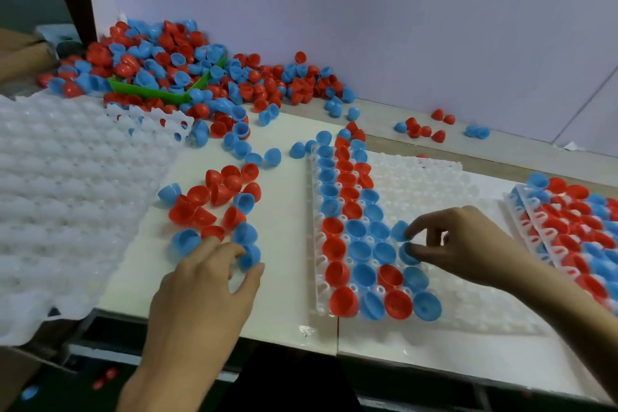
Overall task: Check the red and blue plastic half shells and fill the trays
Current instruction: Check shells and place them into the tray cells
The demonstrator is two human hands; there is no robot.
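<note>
**Half shells and trays: sorting bench, head view**

Obscured: the filled tray (568, 227) at right is cut off by the frame edge. The green bin (150, 92) at the back is mostly buried under the shell heap (160, 57). Pocket detail of the empty tray stack (67, 184) at left is washed out.

Appearance: glossy red and blue plastic hemispheres. The centre tray (431, 191) is white, its long axis running away from the person; its left columns are filled, most shells hollow side up.

Location: a loose cluster of shells (214, 207) lies on the white board between the stack and the centre tray.

Hands: the left hand (204, 291), fingers curled, pinches a blue shell (250, 256) at the cluster's near edge. The right hand (458, 241) holds two blue shells over the centre tray: an upper shell (399, 231) between fingertips and a lower shell (407, 252) at the thumb.
</note>
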